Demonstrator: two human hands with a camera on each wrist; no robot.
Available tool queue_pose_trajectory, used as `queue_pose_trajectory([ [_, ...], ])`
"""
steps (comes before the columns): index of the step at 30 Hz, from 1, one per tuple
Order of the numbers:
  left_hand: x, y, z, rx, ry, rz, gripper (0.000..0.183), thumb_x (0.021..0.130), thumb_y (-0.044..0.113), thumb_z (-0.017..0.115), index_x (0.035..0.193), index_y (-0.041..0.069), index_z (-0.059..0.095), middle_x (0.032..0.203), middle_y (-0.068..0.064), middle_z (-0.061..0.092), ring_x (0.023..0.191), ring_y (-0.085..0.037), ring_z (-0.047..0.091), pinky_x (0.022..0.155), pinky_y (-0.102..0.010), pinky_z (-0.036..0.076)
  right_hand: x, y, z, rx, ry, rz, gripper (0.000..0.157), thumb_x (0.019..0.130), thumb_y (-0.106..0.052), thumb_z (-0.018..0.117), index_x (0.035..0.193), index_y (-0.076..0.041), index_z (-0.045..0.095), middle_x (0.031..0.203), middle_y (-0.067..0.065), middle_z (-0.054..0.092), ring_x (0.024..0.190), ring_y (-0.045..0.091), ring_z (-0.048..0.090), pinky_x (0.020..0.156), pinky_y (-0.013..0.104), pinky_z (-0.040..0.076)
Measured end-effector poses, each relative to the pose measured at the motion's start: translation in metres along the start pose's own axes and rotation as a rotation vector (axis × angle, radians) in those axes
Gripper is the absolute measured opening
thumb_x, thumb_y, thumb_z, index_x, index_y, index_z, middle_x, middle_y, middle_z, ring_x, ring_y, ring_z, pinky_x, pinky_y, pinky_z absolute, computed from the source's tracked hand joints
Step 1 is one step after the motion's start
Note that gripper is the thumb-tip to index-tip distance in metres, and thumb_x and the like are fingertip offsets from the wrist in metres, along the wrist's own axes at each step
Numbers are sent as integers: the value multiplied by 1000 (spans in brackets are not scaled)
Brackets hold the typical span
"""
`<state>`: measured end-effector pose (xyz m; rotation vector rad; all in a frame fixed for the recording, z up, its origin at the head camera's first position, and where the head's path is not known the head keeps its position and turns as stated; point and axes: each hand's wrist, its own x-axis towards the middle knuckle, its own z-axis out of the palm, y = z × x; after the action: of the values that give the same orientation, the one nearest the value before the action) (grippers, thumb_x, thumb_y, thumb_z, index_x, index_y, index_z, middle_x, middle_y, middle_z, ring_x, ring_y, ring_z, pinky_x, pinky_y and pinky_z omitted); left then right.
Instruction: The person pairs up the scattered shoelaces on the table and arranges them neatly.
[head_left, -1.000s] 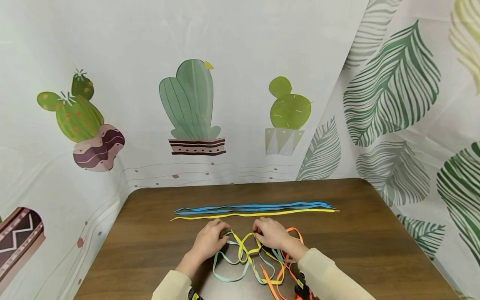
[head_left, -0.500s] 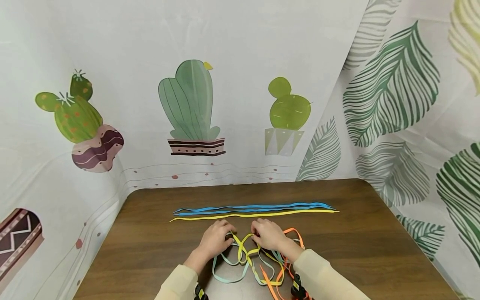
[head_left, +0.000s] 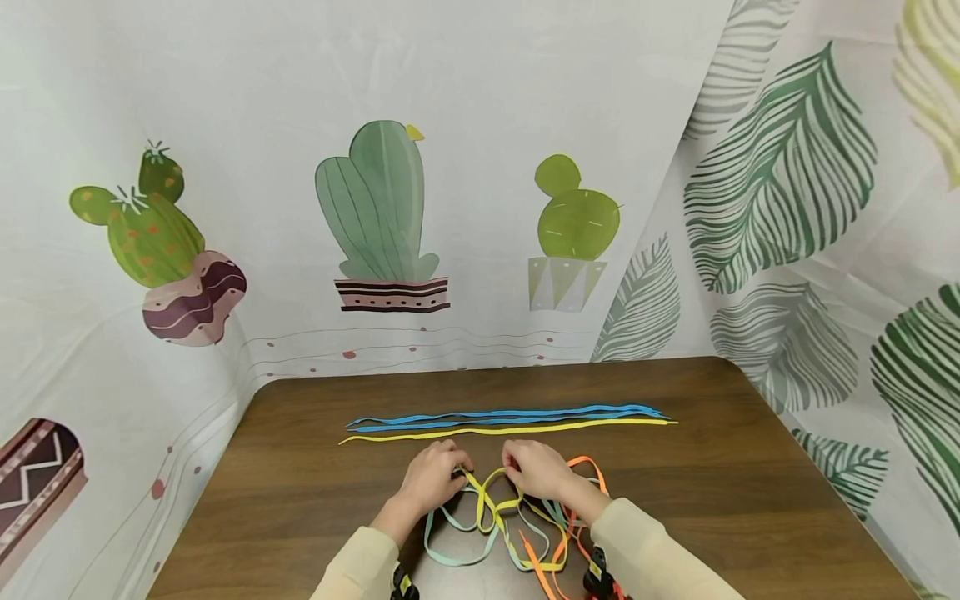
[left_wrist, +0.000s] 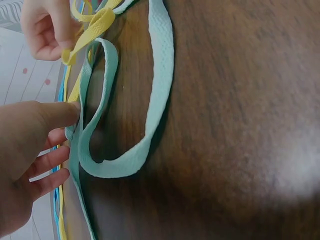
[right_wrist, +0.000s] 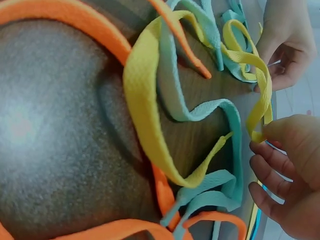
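A yellow shoelace [head_left: 483, 505] lies looped and crossed over a mint-green shoelace [head_left: 459, 563] on the table, between my hands. My left hand [head_left: 433, 479] pinches one part of the yellow lace between thumb and forefinger. In the left wrist view the mint-green lace [left_wrist: 159, 60] also runs right at those fingertips. My right hand [head_left: 537, 468] pinches a loop of the yellow lace [right_wrist: 261, 107] with thumb and forefinger, its other fingers loosely bent. An orange shoelace [head_left: 531, 554] lies tangled with the yellow and mint laces under and beside the right forearm.
Behind the hands, several blue shoelaces [head_left: 480, 415] and a straight yellow shoelace [head_left: 577, 426] lie side by side across the brown wooden table [head_left: 720, 467]. A white cloth [head_left: 480, 208] printed with cacti and leaves hangs past the table's far edge.
My left hand has moved a little to the right, closer to the right hand, and now has the yellow lace's end at its fingertips. The right hand has barely shifted.
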<state>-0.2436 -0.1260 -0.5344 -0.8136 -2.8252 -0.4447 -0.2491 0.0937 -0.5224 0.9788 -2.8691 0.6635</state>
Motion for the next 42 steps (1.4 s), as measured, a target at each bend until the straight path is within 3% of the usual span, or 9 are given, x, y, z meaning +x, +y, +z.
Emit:
queue_pose_trajectory([
  [9, 1, 0, 1, 7, 5, -18, 10, 72, 17, 74, 75, 23, 66, 77, 7, 54, 72, -13, 53, 63, -28, 45, 1, -7, -13, 77, 16, 3, 12, 85, -11, 60, 79, -17, 52, 68, -10, 48, 56, 3, 40, 52, 19, 36],
  [17, 1, -1, 0, -4, 30, -38, 10, 72, 20, 74, 71, 23, 65, 75, 9, 54, 72, -11, 54, 61, -27, 45, -3, -10, -28, 78, 54, -11, 12, 85, -10, 60, 80, -17, 52, 70, -11, 45, 56, 3, 39, 52, 19, 35],
  [23, -3, -2, -9, 1, 41, -64, 14, 73, 21, 73, 67, 23, 61, 71, 10, 52, 68, -9, 53, 59, -26, 43, -5, -9, -40, 93, 109, -16, 12, 84, -7, 61, 82, -15, 53, 71, -10, 47, 59, 3, 40, 53, 19, 36],
  [33, -3, -5, -23, 34, 77, -26, 12, 73, 14, 73, 69, 21, 63, 70, 10, 54, 64, -6, 52, 57, -24, 43, -5, -9, -51, 126, 152, -54, 11, 84, -4, 61, 84, -13, 54, 77, -7, 53, 63, 3, 46, 56, 18, 41],
  [42, -6, -5, -35, 50, 117, -39, 14, 71, 16, 71, 67, 24, 60, 67, 12, 48, 60, -4, 46, 53, -22, 38, -4, -12, -60, 109, 209, -81, 12, 83, -5, 62, 83, -13, 53, 76, -7, 52, 64, 3, 48, 57, 18, 41],
])
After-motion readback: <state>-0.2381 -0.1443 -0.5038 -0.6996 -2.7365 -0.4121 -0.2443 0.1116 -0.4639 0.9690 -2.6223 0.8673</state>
